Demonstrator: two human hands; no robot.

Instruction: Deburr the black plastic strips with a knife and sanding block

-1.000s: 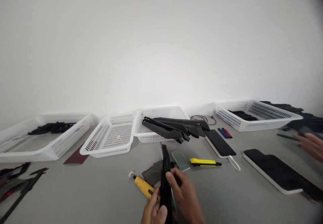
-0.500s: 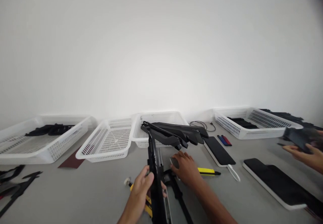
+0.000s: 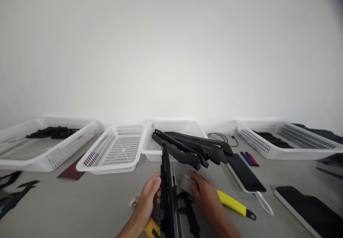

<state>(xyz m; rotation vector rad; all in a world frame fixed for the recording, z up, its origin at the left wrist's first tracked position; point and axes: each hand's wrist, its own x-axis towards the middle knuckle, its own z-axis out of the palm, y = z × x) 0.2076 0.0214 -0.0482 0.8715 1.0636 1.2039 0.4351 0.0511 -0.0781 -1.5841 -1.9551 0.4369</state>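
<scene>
My left hand is closed around a long, narrow black plastic part, standing edge-on towards me. My right hand has its fingers curled around a yellow-handled tool, whose black end with a hole sticks out to the right. By those fingertips shows a flat pale grey piece; whether it belongs to the tool I cannot tell. Between the hands lies a dark tool with short side arms. Partly hidden below my left hand is another yellow tool.
Dark curved parts rest across a white basket ahead. Other white baskets line the wall. On the right are a black-topped slab with a white cable, blue and red pens and more slabs. A dark red sheet lies left.
The yellow-handled tool has swung and shows larger, with my right hand now curled round it. My left hand still holds the black part. Another person's hands at the right have left view.
</scene>
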